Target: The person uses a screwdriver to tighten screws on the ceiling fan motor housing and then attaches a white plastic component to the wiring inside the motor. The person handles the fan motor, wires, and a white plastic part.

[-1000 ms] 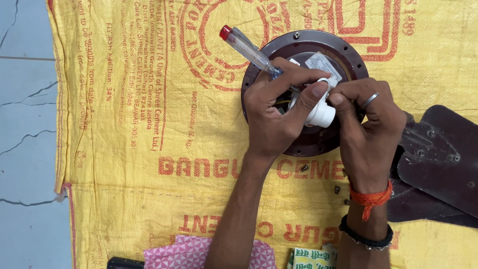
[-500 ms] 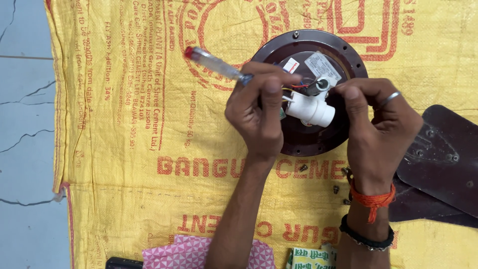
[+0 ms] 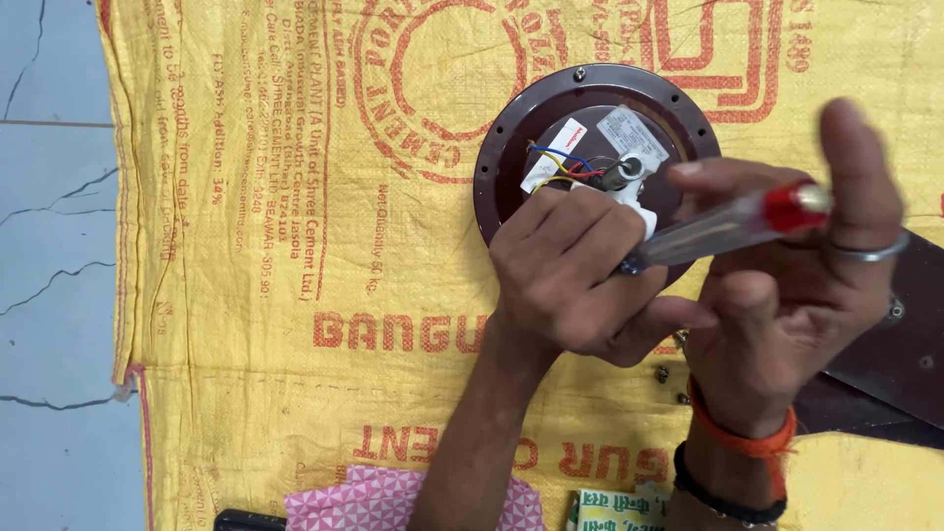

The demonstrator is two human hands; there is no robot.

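Floor tiles (image 3: 49,295), grey and cracked, show at the far left, and a yellow woven sack (image 3: 246,246) with red print is spread over them, its edge running down beside the tiles. On the sack, up toward the middle, lies a round dark brown fan motor housing (image 3: 511,147) with screws around its rim, white labels on its face and coloured wires (image 3: 565,165) gathered at the centre by a white fitting (image 3: 634,192). The left hand (image 3: 575,270) rests over the lower part of the housing, fingers curled in a loose clench close to the white fitting; what it pinches there is hidden under the knuckles. Just beside it, touching it at the thumb, the right hand (image 3: 787,285) is raised nearer the camera and grasps a screwdriver (image 3: 728,224) with a clear handle and red cap, held slantwise so its tip end points down toward the left hand. A ring sits on one finger, orange and black bands on the wrist. Two small screws (image 3: 669,385) lie on the sack below the hands. A dark brown fan blade (image 3: 885,364) lies at the right edge. Along the bottom are a pink patterned cloth (image 3: 354,501) and a small green and yellow packet (image 3: 615,511).
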